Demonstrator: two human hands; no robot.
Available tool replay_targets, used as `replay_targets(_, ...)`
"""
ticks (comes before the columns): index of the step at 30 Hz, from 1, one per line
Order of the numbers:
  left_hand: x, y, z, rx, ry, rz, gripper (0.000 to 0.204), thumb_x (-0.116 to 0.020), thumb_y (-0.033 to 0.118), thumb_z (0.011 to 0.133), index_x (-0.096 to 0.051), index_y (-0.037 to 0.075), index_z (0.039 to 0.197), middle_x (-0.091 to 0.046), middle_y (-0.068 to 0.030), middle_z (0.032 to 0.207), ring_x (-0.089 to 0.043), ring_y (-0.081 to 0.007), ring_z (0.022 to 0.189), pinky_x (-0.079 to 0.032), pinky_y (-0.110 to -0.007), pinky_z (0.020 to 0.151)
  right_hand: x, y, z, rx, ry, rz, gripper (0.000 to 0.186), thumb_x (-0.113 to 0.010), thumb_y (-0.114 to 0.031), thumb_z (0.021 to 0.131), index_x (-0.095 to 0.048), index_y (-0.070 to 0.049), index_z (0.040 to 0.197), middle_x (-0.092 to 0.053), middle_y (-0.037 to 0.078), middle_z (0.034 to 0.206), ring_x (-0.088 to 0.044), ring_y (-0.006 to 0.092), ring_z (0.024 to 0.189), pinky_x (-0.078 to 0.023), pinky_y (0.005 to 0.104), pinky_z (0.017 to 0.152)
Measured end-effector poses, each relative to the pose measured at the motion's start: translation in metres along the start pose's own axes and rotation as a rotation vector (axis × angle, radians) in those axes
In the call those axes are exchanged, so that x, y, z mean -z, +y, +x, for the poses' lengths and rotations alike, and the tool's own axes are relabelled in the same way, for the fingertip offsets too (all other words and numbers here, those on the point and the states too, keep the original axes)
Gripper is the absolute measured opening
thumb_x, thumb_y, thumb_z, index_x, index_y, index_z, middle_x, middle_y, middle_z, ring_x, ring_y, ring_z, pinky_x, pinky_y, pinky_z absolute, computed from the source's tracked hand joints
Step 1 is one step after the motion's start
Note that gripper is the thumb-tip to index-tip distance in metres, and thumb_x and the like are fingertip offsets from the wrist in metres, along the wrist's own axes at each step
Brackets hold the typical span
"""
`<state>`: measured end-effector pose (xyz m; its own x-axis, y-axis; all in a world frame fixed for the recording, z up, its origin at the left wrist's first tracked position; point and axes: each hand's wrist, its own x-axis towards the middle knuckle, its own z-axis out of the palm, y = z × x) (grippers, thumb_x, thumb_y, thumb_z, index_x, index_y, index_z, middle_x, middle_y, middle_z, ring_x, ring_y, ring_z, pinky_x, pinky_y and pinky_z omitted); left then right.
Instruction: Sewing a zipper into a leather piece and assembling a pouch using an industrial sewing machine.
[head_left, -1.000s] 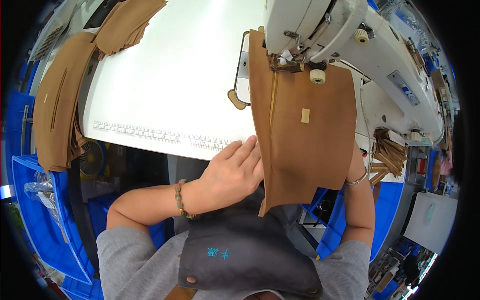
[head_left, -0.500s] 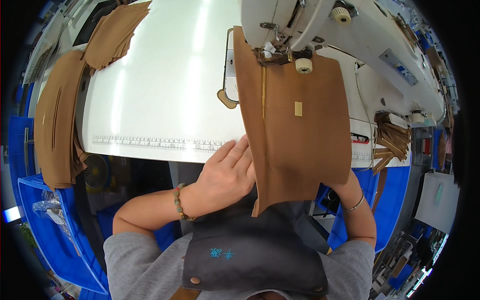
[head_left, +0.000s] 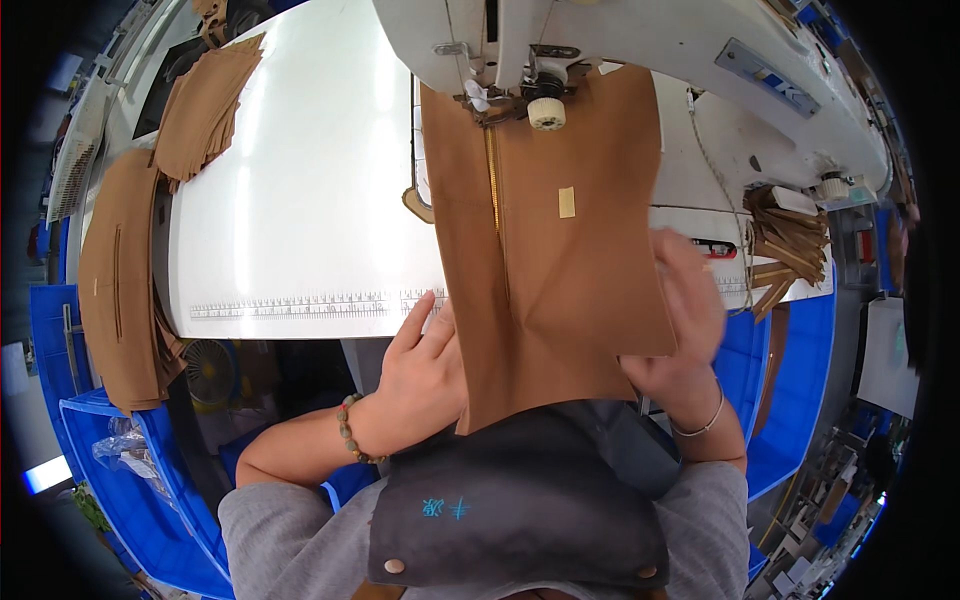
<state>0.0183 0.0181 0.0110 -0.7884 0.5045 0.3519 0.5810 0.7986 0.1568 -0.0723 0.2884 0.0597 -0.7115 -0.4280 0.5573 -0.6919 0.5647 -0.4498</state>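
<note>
A brown leather-like panel (head_left: 590, 270) lies under the head of a white sewing machine (head_left: 650, 40), its near end hanging past the table edge. A brass-toned zipper (head_left: 493, 180) runs lengthwise in it, and a small yellowish rectangular piece (head_left: 567, 202) sits on its face. My left hand (head_left: 425, 370) is at the panel's left edge, fingers stretched out, part of it hidden beneath. At the right edge my right hand (head_left: 685, 315), somewhat blurred, has its fingers and thumb apart, with the panel's corner covering part of the palm.
Stacked brown panels (head_left: 118, 285) and a fanned pile of brown pieces (head_left: 205, 110) lie at left on the white table (head_left: 310, 200). A ruler strip (head_left: 290, 305) follows its front edge. Brown strips (head_left: 785, 240) lie at right. Blue bins (head_left: 140, 500) stand at lower left.
My right hand has come up from beneath the panel to its right edge. The left hand stays by the left edge. The whole view has shifted, and the panel's near right corner is now more creased.
</note>
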Motion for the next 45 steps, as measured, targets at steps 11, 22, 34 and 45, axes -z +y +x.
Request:
replay_targets(11,-0.005,0.003,-0.018,0.073,-0.037,0.008,0.048,-0.066,0.035,0.089,-0.072,0.01,0.13,-0.065,-0.0136,0.139,-0.06,-0.0352,0.134,-0.042,-0.057,0.116,-0.055,-0.025,-0.004,0.223,-0.347,-0.025,0.041,-0.066,-0.013,0.085,-0.07,-0.005,0.124,-0.065,0.019,0.132,-0.064,0.0366,0.117,-0.052,0.0523,0.101)
replay_targets(22,0.023,-0.037,-0.012,0.343,0.166,-0.269,0.037,-0.068,-0.013,0.071,-0.07,0.001,0.105,-0.068,-0.0147,0.107,-0.066,-0.0383,0.111,-0.054,-0.046,0.098,-0.066,-0.03,-0.019,0.302,-0.381,-0.189,0.042,-0.059,-0.016,0.09,-0.069,0.001,0.127,-0.064,0.024,0.135,-0.062,0.038,0.126,-0.051,0.0536,0.106)
replay_targets(34,0.007,-0.058,0.044,0.172,-0.162,-0.087,0.072,-0.079,0.04,0.084,-0.059,0.005,0.143,-0.057,-0.0121,0.153,-0.05,-0.0346,0.145,-0.039,-0.051,0.12,-0.054,-0.002,0.018,0.255,-0.449,0.049,0.041,-0.076,-0.026,0.084,-0.072,-0.004,0.118,-0.067,0.015,0.129,-0.065,0.031,0.117,-0.051,0.0503,0.106)
replay_targets(45,0.0,-0.057,0.042,0.196,-0.06,-0.246,0.082,-0.082,0.037,0.079,-0.054,-0.001,0.147,-0.054,-0.0183,0.154,-0.051,-0.0408,0.142,-0.046,-0.049,0.116,-0.065,0.013,0.037,0.25,-0.509,-0.136,0.084,-0.081,-0.057,0.07,-0.066,-0.001,0.131,-0.061,0.013,0.141,-0.057,0.03,0.13,-0.039,0.0558,0.118)
